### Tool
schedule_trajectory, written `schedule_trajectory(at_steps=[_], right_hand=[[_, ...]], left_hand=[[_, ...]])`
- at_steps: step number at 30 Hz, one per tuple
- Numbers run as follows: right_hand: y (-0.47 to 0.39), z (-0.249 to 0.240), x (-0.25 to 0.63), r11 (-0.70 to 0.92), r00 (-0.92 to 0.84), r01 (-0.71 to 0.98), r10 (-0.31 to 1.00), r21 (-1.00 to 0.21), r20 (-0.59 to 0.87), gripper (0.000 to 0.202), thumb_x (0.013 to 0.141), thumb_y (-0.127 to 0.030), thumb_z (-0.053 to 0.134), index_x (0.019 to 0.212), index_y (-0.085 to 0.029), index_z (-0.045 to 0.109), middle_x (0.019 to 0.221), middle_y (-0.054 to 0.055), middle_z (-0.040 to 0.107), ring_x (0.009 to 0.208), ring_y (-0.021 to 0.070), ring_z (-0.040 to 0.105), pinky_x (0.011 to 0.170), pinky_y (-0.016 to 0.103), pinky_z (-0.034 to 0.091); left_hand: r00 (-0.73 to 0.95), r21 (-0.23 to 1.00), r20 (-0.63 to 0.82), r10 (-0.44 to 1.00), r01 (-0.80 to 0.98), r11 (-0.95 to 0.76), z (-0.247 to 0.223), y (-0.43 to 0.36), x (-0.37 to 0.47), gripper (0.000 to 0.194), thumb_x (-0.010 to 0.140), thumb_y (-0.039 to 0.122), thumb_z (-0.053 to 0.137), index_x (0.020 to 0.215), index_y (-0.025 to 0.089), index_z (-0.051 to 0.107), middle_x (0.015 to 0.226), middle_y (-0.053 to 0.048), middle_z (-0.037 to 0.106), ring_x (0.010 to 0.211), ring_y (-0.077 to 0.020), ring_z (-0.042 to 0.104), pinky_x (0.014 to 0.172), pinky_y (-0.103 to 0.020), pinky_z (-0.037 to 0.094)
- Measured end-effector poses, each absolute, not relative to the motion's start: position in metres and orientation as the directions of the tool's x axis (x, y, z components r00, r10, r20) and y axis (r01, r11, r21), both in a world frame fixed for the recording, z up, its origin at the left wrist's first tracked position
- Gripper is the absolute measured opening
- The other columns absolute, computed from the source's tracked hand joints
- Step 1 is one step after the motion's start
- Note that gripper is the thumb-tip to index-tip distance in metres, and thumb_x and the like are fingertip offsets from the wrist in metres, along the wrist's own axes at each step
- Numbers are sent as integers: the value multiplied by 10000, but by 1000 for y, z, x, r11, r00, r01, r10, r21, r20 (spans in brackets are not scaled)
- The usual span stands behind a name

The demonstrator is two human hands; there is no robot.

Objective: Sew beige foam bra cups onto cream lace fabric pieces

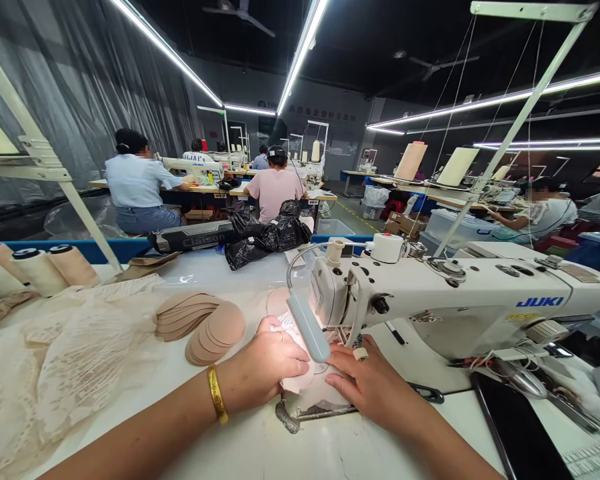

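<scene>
Beside the needle area of a white sewing machine (460,287), my left hand (265,363) is closed on a pale lace fabric piece (294,385), its fingers bent over the near edge. My right hand (363,373) lies with fingers stretched out on the machine bed, to the right of the fabric. Its fingertips are partly hidden by the grey lamp head (307,327) and the machine. The needle and presser foot are mostly covered from sight. Left of my left hand, two fanned stacks of beige oval pads (215,333) rest on the table.
Cream lace fabric (80,353) is heaped at left, with thread cones (40,270) behind. A black phone (517,427), small scissors (427,393) and a pen (395,333) lie at right. Black plastic bags (270,233) sit beyond the table. Other people work at machines farther off.
</scene>
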State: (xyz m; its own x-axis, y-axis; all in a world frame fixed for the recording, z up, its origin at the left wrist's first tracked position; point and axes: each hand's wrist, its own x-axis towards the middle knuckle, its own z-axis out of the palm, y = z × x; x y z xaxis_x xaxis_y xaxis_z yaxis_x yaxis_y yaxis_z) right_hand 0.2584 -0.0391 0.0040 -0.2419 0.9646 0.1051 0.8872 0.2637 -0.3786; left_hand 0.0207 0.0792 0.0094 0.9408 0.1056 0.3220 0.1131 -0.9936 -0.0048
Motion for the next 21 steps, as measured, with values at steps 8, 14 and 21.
schedule_trajectory(at_steps=[8, 14, 21], right_hand=[[-38, 1, 257, 275, -241, 903, 960, -330, 140, 290, 1045, -267, 541, 1300, -289, 678, 1348, 36, 707, 1225, 350, 563, 1054, 535, 429], [-39, 8, 258, 306, -255, 896, 948, -322, 190, 247, 1029, -243, 550, 1222, -276, 701, 1300, 36, 726, 1177, 327, 586, 1007, 476, 488], [-39, 2, 265, 197, -104, 903, 962, -382, 252, 394, 1089, -325, 369, 1091, -183, 737, 1075, 148, 712, 978, 305, 698, 861, 457, 570]], left_hand=[[940, 38, 305, 155, 151, -988, 6, 80, 22, 378, 844, 94, 606, 1163, 290, 653, 1242, -29, 742, 1139, -303, 665, 1032, -507, 346], [933, 70, 318, 169, 155, -985, 1, 79, 21, 376, 843, 102, 607, 1160, 299, 652, 1316, -22, 720, 1216, -318, 625, 1030, -535, 310], [932, 76, 293, 213, 200, -977, -2, 78, 22, 348, 827, 109, 612, 1127, 279, 658, 1175, -35, 756, 1103, -299, 653, 1011, -521, 311]])
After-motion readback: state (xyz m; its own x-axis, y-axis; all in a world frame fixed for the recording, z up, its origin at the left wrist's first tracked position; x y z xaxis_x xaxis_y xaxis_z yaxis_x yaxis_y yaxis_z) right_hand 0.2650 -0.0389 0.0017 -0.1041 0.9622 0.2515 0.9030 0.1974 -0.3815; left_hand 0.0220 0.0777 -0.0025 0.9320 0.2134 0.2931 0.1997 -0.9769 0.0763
